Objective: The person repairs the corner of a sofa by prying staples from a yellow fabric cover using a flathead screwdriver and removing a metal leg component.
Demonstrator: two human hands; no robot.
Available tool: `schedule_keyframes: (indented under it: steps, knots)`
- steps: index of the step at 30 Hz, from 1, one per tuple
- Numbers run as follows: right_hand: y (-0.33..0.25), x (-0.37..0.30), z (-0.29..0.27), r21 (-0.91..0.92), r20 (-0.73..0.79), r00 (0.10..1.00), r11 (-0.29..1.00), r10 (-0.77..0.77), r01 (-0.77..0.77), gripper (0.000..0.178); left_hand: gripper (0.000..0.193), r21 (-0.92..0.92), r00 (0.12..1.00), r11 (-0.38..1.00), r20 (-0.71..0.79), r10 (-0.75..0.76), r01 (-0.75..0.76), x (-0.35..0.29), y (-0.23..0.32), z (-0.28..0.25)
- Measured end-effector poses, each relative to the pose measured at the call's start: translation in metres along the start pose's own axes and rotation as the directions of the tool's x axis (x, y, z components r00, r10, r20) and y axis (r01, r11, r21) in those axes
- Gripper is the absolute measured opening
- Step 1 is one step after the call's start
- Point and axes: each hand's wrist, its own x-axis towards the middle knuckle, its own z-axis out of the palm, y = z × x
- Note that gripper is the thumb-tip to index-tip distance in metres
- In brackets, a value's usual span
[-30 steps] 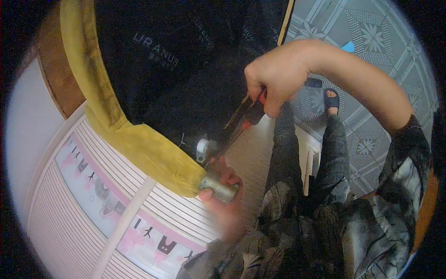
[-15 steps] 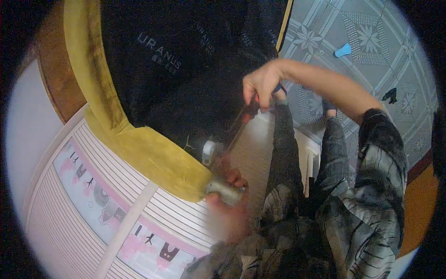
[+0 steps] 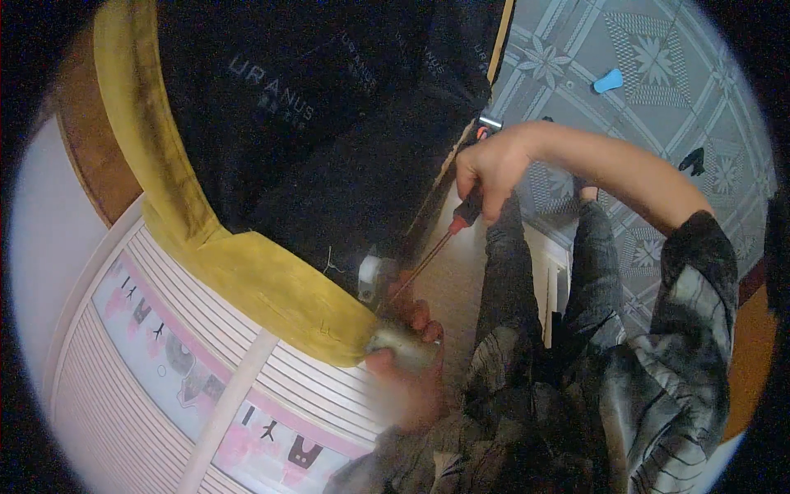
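My right hand (image 3: 498,169) is closed round the black and red handle of a screwdriver (image 3: 448,239). Its thin shaft slants down toward my left hand (image 3: 411,383). That hand, blurred, is wrapped around a silvery, rounded piece (image 3: 403,342) at the near corner of an upturned upholstered piece of furniture. Yellow fabric (image 3: 280,288) edges the furniture, and black cloth (image 3: 313,165) covers its underside. Beside the shaft's lower end sits a small whitish block (image 3: 374,273). The screwdriver's tip is hidden or too blurred to make out.
A striped, pink-and-white cabinet (image 3: 239,337) stands under the yellow edge. A silvery fitting (image 3: 490,123) shows just beyond my right hand. On the patterned floor (image 3: 568,49) lie a light blue object (image 3: 607,81) and a small black one (image 3: 693,161). My legs extend at the right.
My right hand has moved right and slightly toward me, and the screwdriver shows more clearly. The silvery fitting beyond it has come into sight. My left hand stays at the corner.
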Motion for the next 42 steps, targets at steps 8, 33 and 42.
schedule_keyframes:
  steps: [8,33,42]
  knots:
    - [-0.079,-0.058,0.001,-0.352,-0.336,0.929,0.895,0.153,-0.275,0.024,0.077,-0.087,0.995,0.996,0.096,0.014,-0.005,0.003,-0.005,-0.003]
    - [-0.176,-0.111,0.074,-0.646,-0.639,0.744,0.662,-0.196,-0.38,0.022,0.062,-0.037,0.991,0.999,0.137,-0.004,0.01,0.007,0.002,-0.008]
    - [-0.114,-0.125,0.179,-0.187,-0.832,0.552,0.904,0.062,-0.384,0.035,0.058,0.013,0.995,0.995,-0.034,0.095,-0.095,0.005,0.0,-0.01]
